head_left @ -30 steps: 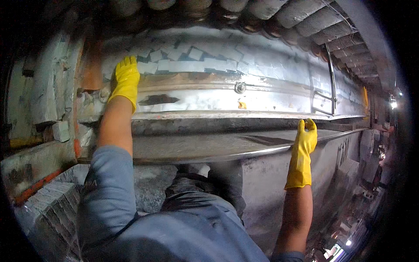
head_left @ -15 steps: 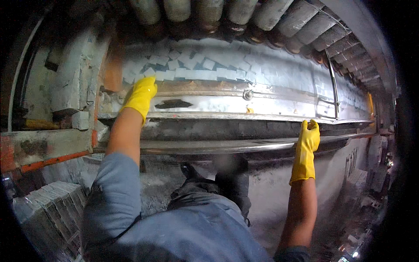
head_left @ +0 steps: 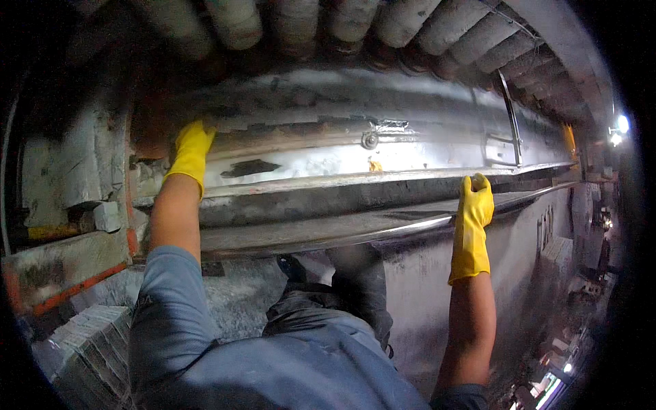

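A long shiny metal panel (head_left: 410,147) with a bolt (head_left: 370,141) runs across in front of me. My left hand (head_left: 190,152), in a yellow rubber glove, lies flat against the panel's left end beside a rusty patch. Below the panel a long metal ledge (head_left: 321,232) sticks out toward me. My right hand (head_left: 476,205), also in a yellow glove, has its fingers hooked over the ledge's front edge further right. My knees in dark trousers (head_left: 342,301) are tucked under the ledge.
Pale rounded rolls (head_left: 355,20) are lined up above the panel. White bricks (head_left: 75,171) and an orange-edged frame (head_left: 61,294) stand at the left, and stacked grey blocks (head_left: 89,342) at the lower left. A thin metal bracket (head_left: 506,130) sits on the panel's right.
The view has moved closer and tipped up, so the panel and both hands sit lower in the picture. Both hands stay on the same spots of panel and ledge.
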`<state>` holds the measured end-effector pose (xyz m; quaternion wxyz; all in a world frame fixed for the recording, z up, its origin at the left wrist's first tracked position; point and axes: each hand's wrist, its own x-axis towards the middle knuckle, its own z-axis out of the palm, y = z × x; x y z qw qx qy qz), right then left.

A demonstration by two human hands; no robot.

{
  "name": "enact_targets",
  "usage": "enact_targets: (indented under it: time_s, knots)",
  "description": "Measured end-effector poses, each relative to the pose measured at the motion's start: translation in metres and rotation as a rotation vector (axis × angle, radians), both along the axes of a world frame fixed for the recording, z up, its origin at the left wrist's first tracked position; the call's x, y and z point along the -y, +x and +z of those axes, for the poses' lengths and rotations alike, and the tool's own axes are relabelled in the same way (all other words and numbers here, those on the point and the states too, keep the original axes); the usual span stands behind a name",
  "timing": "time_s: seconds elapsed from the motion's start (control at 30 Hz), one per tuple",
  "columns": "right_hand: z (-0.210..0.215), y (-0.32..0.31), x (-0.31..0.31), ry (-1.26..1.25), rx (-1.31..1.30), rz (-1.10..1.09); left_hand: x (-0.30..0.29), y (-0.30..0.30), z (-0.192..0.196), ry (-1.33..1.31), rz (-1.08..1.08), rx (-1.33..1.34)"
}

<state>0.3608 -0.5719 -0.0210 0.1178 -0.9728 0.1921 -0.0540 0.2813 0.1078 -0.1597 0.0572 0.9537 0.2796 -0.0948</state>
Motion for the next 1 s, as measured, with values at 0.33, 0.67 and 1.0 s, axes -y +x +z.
enact_targets:
  time_s: [0.33,0.67,1.0]
  knots:
    - [-0.006,0.004,0.002,0.036,0.049,0.037,0.01,0.005,-0.018,0.048,-0.029,-0.097]
    - [0.0,0.006,-0.002,-0.006,0.014,-0.011,0.029,-0.029,-0.001,-0.304,-0.226,0.084]
    - [0.0,0.003,-0.007,-0.016,0.0,0.004,-0.025,-0.069,-0.017,-0.247,-0.137,0.217]
